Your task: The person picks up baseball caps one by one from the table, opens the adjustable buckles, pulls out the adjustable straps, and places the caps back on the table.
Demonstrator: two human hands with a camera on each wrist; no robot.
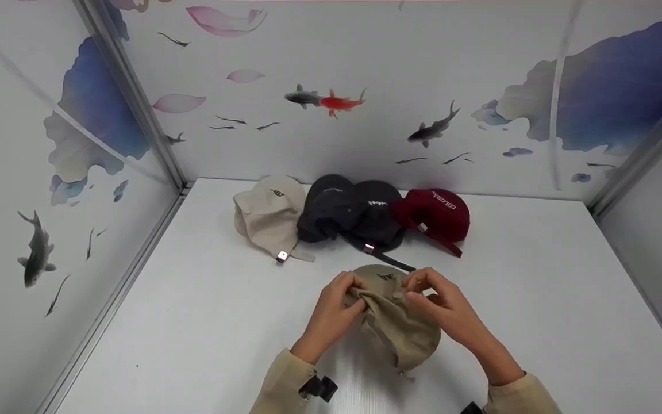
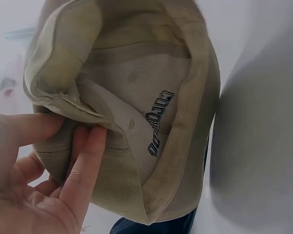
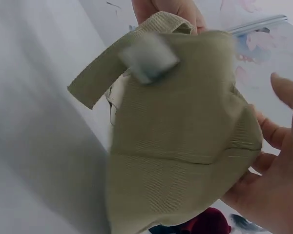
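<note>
An olive-khaki cap (image 1: 403, 328) is held between both hands above the near middle of the table, its crown folded and creased. My left hand (image 1: 334, 307) pinches its left edge; in the left wrist view the thumb and fingers (image 2: 85, 168) grip the fabric beside the cap's opening, and dark lettering shows inside. On the other side, my right hand (image 1: 446, 307) touches the cap's upper right part with bent fingers. The right wrist view shows the cap (image 3: 185, 122) with its strap and a blurred metal buckle, the right hand (image 3: 273, 161) along its edge, thumb apart from the fabric.
Along the back of the white table (image 1: 193, 316) lie a cream cap (image 1: 273, 215), overlapping dark caps (image 1: 374, 213) and a dark red cap (image 1: 437, 215). A dark strap reaches toward the held cap. Printed panels (image 1: 365, 57) stand behind and at both sides.
</note>
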